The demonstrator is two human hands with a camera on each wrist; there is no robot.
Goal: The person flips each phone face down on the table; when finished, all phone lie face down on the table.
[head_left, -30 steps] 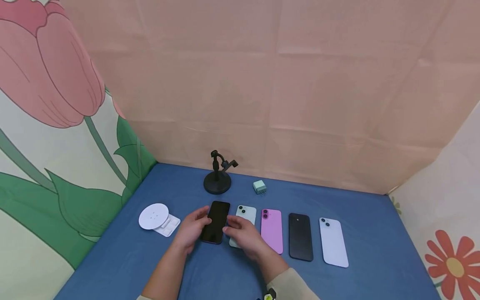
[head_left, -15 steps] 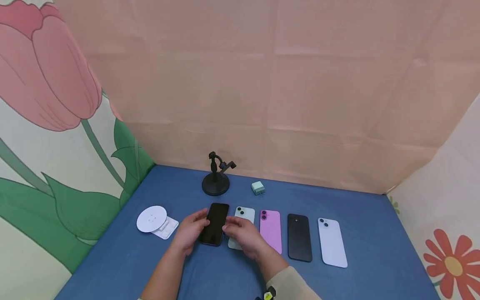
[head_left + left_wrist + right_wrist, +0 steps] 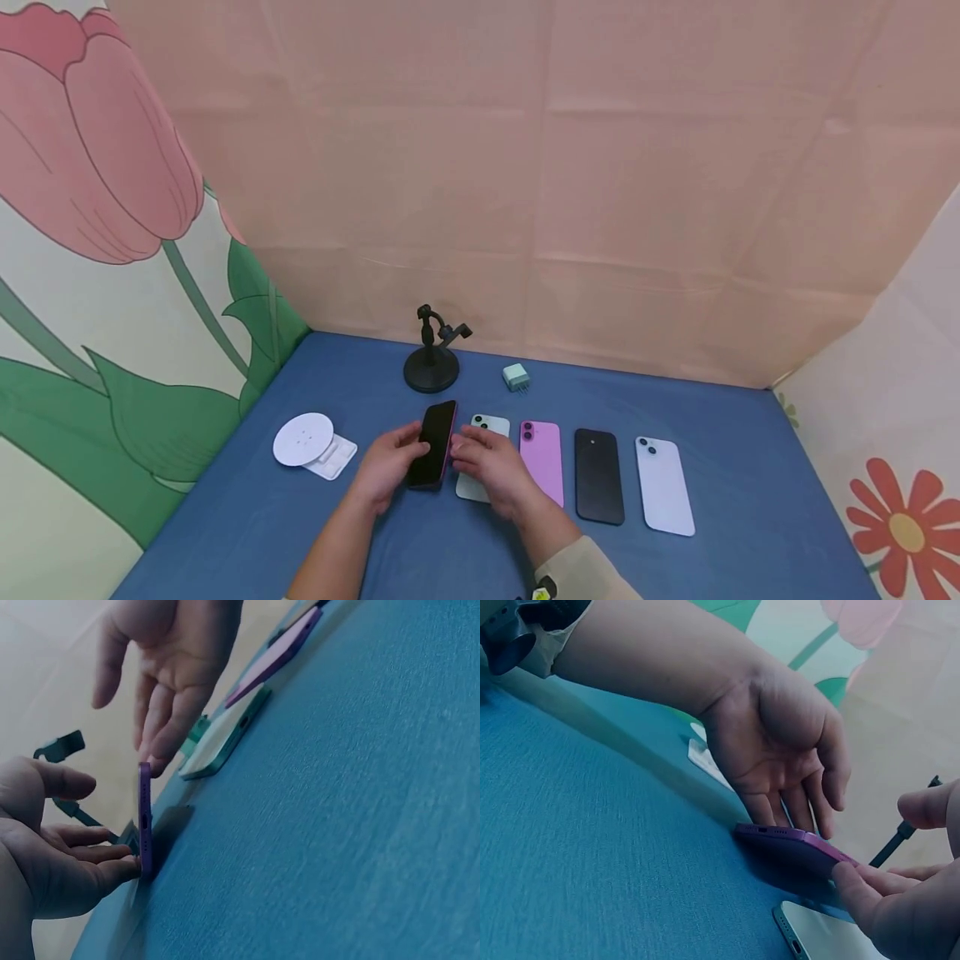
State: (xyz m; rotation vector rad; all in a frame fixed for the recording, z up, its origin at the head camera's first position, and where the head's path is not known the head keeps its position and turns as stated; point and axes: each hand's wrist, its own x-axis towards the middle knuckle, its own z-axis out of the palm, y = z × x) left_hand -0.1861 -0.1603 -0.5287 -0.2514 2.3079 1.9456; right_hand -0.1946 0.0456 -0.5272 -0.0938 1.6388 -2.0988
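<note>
A smartphone [image 3: 436,446] with a black screen and a pinkish-purple frame tilts between my hands, its right edge raised. Extended fingers of my left hand [image 3: 390,462] meet its left edge; the left wrist view has that thumb standing off from the screen. On the opposite edge are fingertips of my right hand [image 3: 495,469], whose thumb is also lifted away in the right wrist view. Underneath the smartphone [image 3: 145,817] a shadow falls on the blue cloth. Partly behind my right hand lies a mint phone [image 3: 225,737], back up.
A pink phone [image 3: 542,458], a black phone [image 3: 598,477] and a pale lilac phone [image 3: 665,486] lie rightward in a row. Behind are a black stand [image 3: 431,367] and a mint plug adapter [image 3: 516,377]. A white round-topped stand [image 3: 303,439] sits at left.
The smartphone's right edge has come up, so it leans leftward and shows its coloured side. My right fingers have shifted slightly along with it; the other phones stay put.
</note>
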